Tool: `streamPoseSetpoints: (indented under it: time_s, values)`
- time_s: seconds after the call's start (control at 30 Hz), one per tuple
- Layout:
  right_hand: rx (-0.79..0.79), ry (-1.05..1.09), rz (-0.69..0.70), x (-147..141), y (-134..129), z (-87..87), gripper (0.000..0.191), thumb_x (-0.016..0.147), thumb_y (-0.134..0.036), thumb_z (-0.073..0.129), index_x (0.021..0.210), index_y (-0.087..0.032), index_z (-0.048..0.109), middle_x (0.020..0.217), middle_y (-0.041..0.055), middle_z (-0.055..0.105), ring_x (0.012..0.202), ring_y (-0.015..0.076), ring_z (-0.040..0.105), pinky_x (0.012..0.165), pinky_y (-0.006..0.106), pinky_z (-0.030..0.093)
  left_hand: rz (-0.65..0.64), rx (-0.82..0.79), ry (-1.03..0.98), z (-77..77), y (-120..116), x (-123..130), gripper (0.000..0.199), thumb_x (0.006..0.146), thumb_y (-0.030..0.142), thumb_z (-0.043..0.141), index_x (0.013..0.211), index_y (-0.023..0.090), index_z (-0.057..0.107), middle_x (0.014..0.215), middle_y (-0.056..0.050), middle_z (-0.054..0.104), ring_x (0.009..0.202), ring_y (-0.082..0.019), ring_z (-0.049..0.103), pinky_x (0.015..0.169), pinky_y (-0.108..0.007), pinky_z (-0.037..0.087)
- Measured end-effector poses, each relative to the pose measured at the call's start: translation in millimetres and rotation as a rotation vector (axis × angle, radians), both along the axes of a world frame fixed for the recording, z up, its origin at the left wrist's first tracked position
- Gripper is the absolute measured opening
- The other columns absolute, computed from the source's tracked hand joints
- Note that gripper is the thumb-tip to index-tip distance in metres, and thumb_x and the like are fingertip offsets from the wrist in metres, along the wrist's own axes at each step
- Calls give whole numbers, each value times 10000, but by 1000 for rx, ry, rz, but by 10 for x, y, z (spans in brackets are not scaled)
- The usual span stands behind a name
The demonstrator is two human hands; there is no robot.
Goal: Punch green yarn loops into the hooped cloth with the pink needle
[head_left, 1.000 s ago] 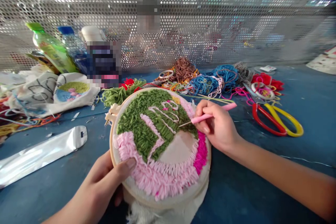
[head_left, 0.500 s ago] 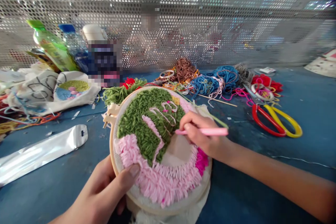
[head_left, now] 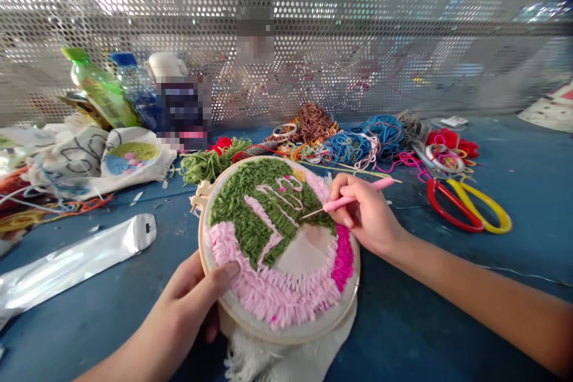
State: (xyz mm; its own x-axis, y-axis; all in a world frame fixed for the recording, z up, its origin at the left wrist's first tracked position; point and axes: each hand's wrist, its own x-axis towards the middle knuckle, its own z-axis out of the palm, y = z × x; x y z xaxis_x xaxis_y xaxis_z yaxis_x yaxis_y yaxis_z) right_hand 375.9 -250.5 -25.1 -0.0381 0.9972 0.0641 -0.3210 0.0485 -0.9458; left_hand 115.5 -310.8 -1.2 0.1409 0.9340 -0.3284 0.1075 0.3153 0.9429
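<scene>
A round wooden embroidery hoop [head_left: 205,253] stretches white cloth covered with green, light pink and magenta yarn loops. My left hand [head_left: 192,295] grips its lower left rim, thumb on the front and fingers behind. Between the thumb and fingers of my right hand [head_left: 364,212] is a pink-handled punch needle [head_left: 338,203]. Its thin metal tip shows above the cloth near the green loops; whether it touches them I cannot tell. A patch of bare cloth [head_left: 304,250] lies just below the tip. Loose cloth [head_left: 286,358] hangs beneath the hoop.
Scissors [head_left: 477,206] with red and yellow handles lie at the right. Blue yarn [head_left: 380,134] and brown yarn [head_left: 316,122] are heaped at the back. A silver pouch [head_left: 85,259] is at the left, bottles [head_left: 102,92] behind it. A perforated metal panel [head_left: 358,30] stands behind the table.
The punch needle has tilted and drawn back to the right, so its metal tip now shows. My right hand has moved slightly right and up. My left hand still grips the hoop.
</scene>
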Motion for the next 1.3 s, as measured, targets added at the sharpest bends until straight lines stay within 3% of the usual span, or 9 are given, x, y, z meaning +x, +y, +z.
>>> streamPoseSetpoints:
  time_s: [0.27, 0.47, 0.63, 0.7, 0.83, 0.97, 1.3]
  values:
    - [39, -38, -78, 6, -14, -52, 158, 731, -206, 498, 596, -186, 576, 326, -59, 422, 298, 65, 328, 367, 209, 213, -51, -32, -24, -24, 4, -42, 407, 718, 559, 704, 696, 173, 578, 501, 59, 503, 404, -70, 425, 344, -134, 387]
    - [135, -221, -89, -2, -62, -43, 198, 818, -199, 439, 656, -198, 553, 362, -72, 443, 328, 74, 355, 392, 209, 281, -58, -47, -55, -47, -46, -44, 513, 649, 658, 736, 639, 175, 564, 478, 52, 505, 396, -69, 424, 337, -130, 387]
    - [333, -700, 109, -94, -159, 17, 126, 869, -230, 495, 786, -191, 581, 559, -46, 548, 475, 87, 464, 489, 230, 347, -33, -18, -13, -28, -122, -10, 547, 610, 686, 748, 607, 175, 552, 487, 43, 529, 405, -66, 432, 347, -123, 390]
    - [321, -767, 178, -105, -157, 26, 109, 866, -243, 516, 821, -188, 599, 603, -33, 573, 504, 94, 485, 483, 231, 335, -15, -19, -10, -17, -124, -9, 543, 616, 680, 748, 598, 175, 549, 486, 42, 534, 403, -64, 434, 345, -119, 385]
    - [123, -372, 63, -34, -76, 0, 195, 856, -230, 447, 715, -194, 576, 421, -61, 485, 372, 81, 402, 401, 212, 283, -108, -41, -44, -28, -53, -54, 492, 661, 633, 743, 632, 184, 544, 499, 48, 536, 411, -77, 454, 350, -137, 421]
    - [3, -67, -77, 35, -31, -35, 161, 754, -213, 480, 618, -196, 566, 334, -63, 433, 292, 71, 309, 344, 205, 201, -96, -29, -36, -76, 30, -101, 425, 712, 565, 727, 662, 188, 538, 506, 62, 527, 397, -68, 449, 345, -131, 410]
    - [46, -46, -93, 22, -68, -47, 180, 744, -197, 478, 590, -192, 572, 334, -66, 415, 281, 60, 295, 340, 199, 191, -89, -2, -11, -51, 21, -82, 365, 748, 511, 711, 666, 188, 563, 506, 65, 516, 407, -66, 449, 357, -128, 420]
